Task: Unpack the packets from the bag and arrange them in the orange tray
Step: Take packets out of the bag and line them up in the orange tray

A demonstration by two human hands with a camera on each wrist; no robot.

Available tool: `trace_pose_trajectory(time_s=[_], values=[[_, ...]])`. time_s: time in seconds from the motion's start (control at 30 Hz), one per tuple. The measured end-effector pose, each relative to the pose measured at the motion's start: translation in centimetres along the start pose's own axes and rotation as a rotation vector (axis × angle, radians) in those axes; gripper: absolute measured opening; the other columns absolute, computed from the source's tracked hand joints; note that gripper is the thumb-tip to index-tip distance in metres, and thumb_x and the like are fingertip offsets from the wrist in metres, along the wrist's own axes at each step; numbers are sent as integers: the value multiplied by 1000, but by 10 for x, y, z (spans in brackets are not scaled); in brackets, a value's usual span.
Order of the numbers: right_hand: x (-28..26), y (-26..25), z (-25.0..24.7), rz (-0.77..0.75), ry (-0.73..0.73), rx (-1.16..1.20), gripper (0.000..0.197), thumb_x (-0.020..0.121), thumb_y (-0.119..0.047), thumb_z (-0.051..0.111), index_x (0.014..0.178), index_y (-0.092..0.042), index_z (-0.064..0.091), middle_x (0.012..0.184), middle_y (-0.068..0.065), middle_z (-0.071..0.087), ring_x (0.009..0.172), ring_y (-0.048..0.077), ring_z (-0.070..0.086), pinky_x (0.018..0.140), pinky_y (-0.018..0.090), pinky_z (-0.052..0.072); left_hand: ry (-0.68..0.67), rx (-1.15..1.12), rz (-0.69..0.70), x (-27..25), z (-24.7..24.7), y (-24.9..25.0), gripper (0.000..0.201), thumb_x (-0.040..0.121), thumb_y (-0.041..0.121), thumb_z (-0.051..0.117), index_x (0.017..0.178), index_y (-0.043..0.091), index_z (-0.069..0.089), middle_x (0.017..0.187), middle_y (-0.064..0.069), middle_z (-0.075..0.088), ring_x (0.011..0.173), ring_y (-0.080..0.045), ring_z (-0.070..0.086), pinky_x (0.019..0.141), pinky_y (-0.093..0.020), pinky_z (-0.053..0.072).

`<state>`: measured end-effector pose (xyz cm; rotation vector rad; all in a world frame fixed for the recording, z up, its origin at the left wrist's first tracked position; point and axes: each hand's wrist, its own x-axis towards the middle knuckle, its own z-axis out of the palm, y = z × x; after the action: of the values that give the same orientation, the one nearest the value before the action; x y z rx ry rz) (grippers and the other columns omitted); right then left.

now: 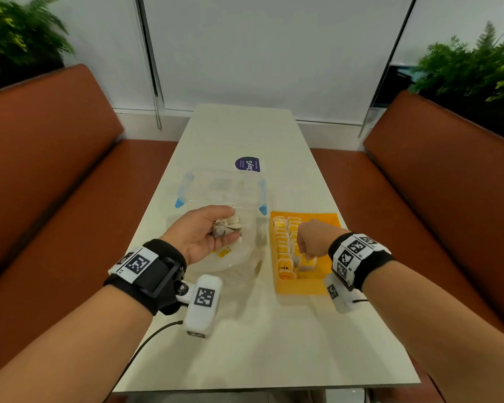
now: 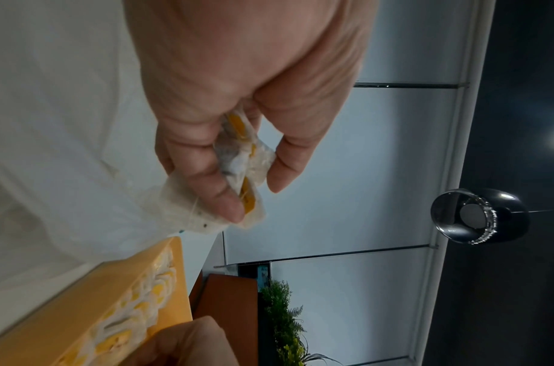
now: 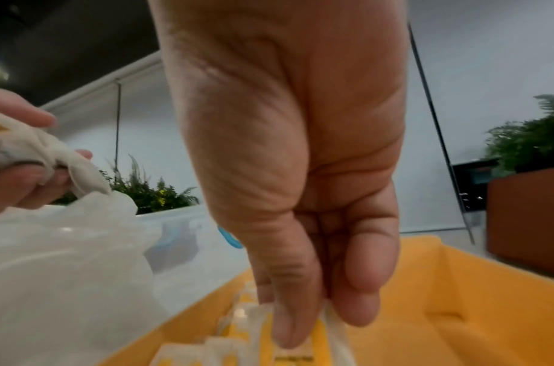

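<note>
Right hand [image 1: 313,238] pinches packet [image 1: 306,261] inside orange tray [image 1: 330,218], near end.

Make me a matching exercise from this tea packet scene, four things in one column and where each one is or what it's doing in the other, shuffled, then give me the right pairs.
Things
1. left hand
2. right hand
3. orange tray
4. clear box with blue clips

Places or states
A. on the table beyond the plastic bag
B. grips a crumpled bunch of packets above the bag
C. holds rows of yellow-and-white packets along its left side
D. pinches one packet down inside the tray

Pairs: 1-B, 2-D, 3-C, 4-A
</note>
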<state>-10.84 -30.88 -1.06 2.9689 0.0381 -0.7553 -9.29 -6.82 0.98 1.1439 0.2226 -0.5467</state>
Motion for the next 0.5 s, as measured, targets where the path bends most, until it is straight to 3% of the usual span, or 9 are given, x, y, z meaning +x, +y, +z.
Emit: trace_pose_trajectory(time_s=[0.1, 0.2, 0.3, 0.5], values=[[9, 1, 7, 24, 22, 35, 19, 85, -8, 68, 103, -6, 70, 106, 9, 70, 85, 21, 63, 70, 24, 45, 11, 9, 6, 0, 0, -2, 8, 86, 3, 64, 94, 3, 63, 90, -15, 66, 66, -22, 70, 65, -31, 60], [17, 0, 12, 28, 65, 39, 15, 82, -8, 70, 98, -7, 70, 105, 8, 71, 97, 23, 65, 71, 25, 44, 15, 3, 8, -1, 0, -3, 8, 86, 2, 64, 94, 3, 62, 91, -15, 65, 64, -22, 70, 68, -33, 59], [20, -2, 17, 21, 74, 24, 17, 80, -7, 72, 97, -8, 69, 102, 7, 71, 97, 23, 65, 71, 25, 45, 22, -7, 7, -3, 0, -2, 6, 86, 2, 64, 91, 3, 62, 87, -15, 65, 61, -22, 71, 66, -33, 59], [23, 1, 18, 16, 103, -40, 19, 80, -7, 71, 99, -6, 68, 101, 10, 71, 94, 25, 66, 79, 32, 55, 59, -43, -20, -2, -3, 0, 14, 88, 5, 61, 101, 1, 60, 101, -18, 60, 81, -30, 64, 57, -33, 60]])
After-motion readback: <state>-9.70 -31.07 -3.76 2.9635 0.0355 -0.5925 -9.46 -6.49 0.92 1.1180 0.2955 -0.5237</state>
